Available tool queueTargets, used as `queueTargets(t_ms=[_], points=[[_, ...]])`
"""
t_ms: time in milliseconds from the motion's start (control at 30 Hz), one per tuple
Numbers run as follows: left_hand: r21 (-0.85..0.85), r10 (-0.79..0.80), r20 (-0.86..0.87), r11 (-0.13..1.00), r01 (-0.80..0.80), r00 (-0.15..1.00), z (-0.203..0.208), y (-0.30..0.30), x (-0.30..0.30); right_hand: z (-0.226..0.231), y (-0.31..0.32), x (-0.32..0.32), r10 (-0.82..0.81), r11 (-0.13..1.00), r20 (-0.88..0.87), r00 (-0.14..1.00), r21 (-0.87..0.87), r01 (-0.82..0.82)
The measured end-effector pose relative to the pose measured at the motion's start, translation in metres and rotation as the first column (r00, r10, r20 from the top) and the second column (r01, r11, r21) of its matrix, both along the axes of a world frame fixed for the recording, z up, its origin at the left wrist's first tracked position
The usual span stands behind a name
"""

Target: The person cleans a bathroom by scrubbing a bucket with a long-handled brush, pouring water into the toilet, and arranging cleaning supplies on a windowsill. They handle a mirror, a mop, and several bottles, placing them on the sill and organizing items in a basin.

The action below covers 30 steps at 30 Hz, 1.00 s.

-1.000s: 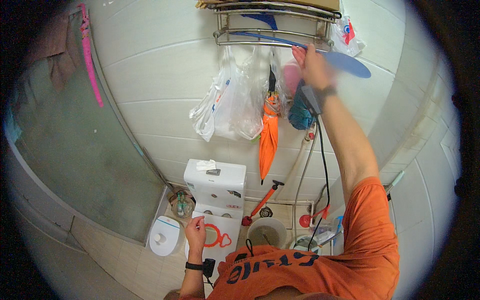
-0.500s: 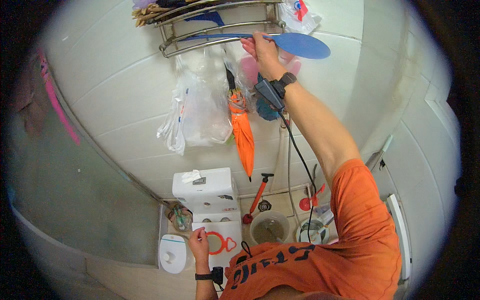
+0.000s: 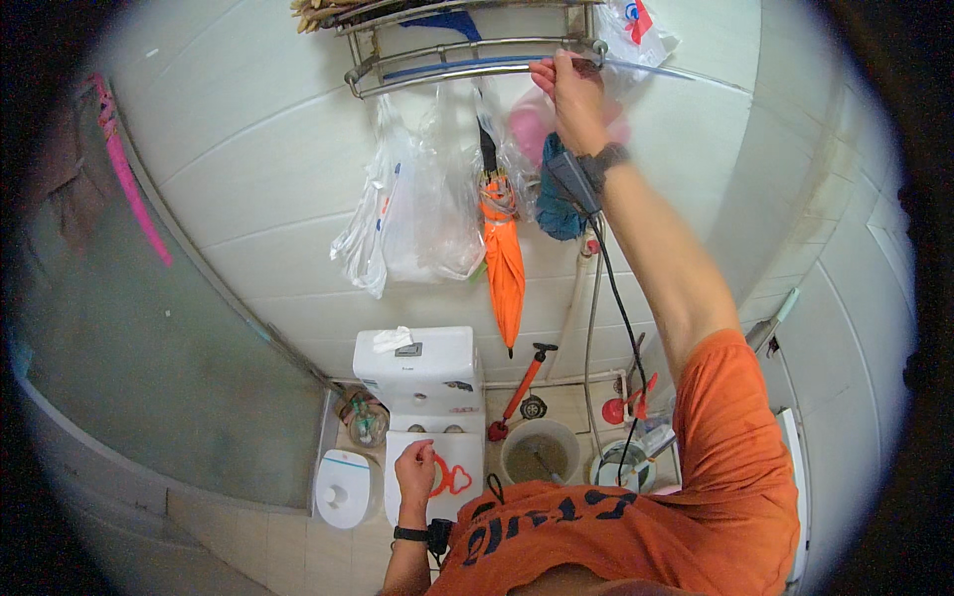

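I have the right hand (image 3: 578, 94) up at the right end of the wire rack (image 3: 447, 81), its fingers pinching the blue paddle (image 3: 646, 70) near its neck. The thin handle runs left along the rack's rails; the blade, nearly edge-on, juts out past the rack's right end. I judge it light, springy and hard to break, and the neck the surest hold, since the blade would flex. The left hand (image 3: 414, 472) is far below the rack, by a red ring (image 3: 443, 477); its fingers are curled, and I cannot tell whether they grasp anything. The rack's 2 front rails crowd the handle. Right of the rack, plain wall (image 3: 696, 149) leaves room. Below the rack, plastic bags (image 3: 427, 219), 1 orange umbrella (image 3: 505, 278) and a teal bundle (image 3: 558, 209) hang close together, and the black cable (image 3: 613, 283) trails from the right wrist.
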<state>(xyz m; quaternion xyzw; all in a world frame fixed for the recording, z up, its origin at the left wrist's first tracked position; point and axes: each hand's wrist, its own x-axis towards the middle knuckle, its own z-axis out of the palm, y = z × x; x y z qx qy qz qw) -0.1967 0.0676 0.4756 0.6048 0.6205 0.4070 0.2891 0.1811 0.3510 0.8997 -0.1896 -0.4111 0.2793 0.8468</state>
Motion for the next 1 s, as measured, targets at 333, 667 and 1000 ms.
queueTargets(t_ms=[333,667,1000], points=[[-0.038,0.014,-0.042,0.999,-0.016,0.999,-0.019,-0.007,-0.003,-0.014,0.006,0.004,0.068,0.99,-0.018,0.998,-0.12,-0.069],[0.055,0.009,0.049,0.998,-0.012,0.999,0.008,0.007,0.002,0.0,-0.046,0.037,-0.12,0.993,-0.008,0.993,0.009,0.12],[0.727,0.28,-0.63,0.542,0.422,0.725,0.283,0.083,0.096,-0.051,-0.217,0.084,-0.252,0.897,0.48,0.84,-0.21,0.389]])
